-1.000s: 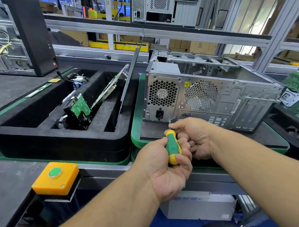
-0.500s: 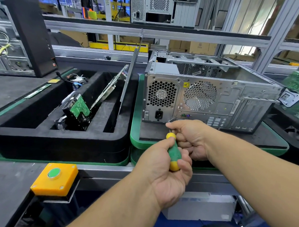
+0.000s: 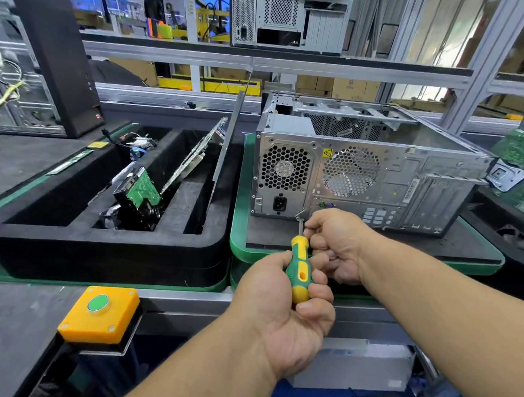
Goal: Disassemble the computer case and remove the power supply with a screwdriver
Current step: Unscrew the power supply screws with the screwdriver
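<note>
A silver computer case [image 3: 375, 179] lies on its side on a green-rimmed black tray [image 3: 238, 227], rear panel facing me, side cover off. The power supply [image 3: 282, 181] fills the panel's left end, with a honeycomb fan grille and a black socket. My left hand [image 3: 283, 307] is shut on the green and yellow handle of a screwdriver [image 3: 298, 266]. Its shaft points up at the lower right corner of the power supply. My right hand [image 3: 334, 243] pinches the shaft just below the tip. The tip itself is partly hidden by my fingers.
A black foam bin [image 3: 102, 245] to the left holds a circuit board, a drive and a leaning metal panel. A yellow box with a green button [image 3: 99, 314] sits at the front left. Another case stands on the shelf behind. Green boards lie at the right edge.
The screwdriver handle has turned in my left hand and risen slightly toward the case. My right hand stays on the shaft near the power supply's lower corner.
</note>
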Demonstrator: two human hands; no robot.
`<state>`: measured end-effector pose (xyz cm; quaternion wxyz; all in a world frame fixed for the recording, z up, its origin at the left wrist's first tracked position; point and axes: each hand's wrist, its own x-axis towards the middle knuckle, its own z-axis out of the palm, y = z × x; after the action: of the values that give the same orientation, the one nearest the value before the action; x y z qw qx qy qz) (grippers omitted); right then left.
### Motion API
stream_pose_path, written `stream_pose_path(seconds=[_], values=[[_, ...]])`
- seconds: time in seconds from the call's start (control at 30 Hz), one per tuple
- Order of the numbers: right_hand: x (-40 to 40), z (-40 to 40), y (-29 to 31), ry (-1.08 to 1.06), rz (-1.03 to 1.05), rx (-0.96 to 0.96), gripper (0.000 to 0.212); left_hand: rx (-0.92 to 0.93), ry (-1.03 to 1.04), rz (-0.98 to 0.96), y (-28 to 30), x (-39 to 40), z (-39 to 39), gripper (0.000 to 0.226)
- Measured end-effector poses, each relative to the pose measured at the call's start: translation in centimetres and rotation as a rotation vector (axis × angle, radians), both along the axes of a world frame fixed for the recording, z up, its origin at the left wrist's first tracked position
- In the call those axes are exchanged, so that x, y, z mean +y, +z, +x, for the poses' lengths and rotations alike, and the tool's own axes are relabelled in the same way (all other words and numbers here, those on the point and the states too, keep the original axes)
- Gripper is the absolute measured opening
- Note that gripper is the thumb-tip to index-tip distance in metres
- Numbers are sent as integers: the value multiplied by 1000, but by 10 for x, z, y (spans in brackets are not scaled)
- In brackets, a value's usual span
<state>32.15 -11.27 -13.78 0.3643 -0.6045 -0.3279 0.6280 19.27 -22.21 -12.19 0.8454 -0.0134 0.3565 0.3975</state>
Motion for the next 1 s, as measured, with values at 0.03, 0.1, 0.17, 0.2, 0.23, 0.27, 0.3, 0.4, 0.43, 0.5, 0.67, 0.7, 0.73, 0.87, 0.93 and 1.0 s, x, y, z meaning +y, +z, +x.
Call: stream_pose_path(seconds=[0.03,0.1,0.17,0.2,0.23,0.27,0.3,0.4,0.43,0.5,0.67,0.7,0.73,0.87,0.93,1.0], values=[[0,0,-1,-26,10,7,24,-5,-4,2,0,-2,-1,36],[-1,-1,-3,-73,31,16,23,-9,-12,7,0,-5,-2,38],[-3,-2,-4,-106,50,31,23,4,-8,8,-1,-6,-3,39],[-4,-2,-5,-116,59,37,24,11,-2,6,-1,-5,-3,38],[-4,-3,-5,-122,68,43,25,16,5,4,-1,-5,-4,37],[-5,-3,-6,-124,73,44,25,23,10,4,-1,-3,-4,36],[-5,-4,-6,-123,75,41,24,28,13,5,-1,-2,-5,36],[-5,-5,-4,-84,66,8,19,39,6,3,-2,4,-3,35],[-5,-5,-3,-69,61,-2,16,41,1,2,-3,5,-2,35],[-6,-6,-2,-48,53,-14,13,40,-10,2,-4,6,0,36],[-7,-6,-1,-46,64,-31,11,46,-22,10,-7,7,1,39],[-7,-6,-1,-47,67,-36,11,52,-22,12,-7,8,1,39],[-7,-7,-1,-45,71,-41,11,59,-21,15,-7,8,1,40],[-7,-7,-2,0,96,-93,15,110,-20,36,-10,9,0,39],[-8,-4,-2,45,100,-120,20,155,-27,50,-11,9,1,39],[-7,-1,-1,90,87,-128,25,201,-36,72,-11,10,2,37]])
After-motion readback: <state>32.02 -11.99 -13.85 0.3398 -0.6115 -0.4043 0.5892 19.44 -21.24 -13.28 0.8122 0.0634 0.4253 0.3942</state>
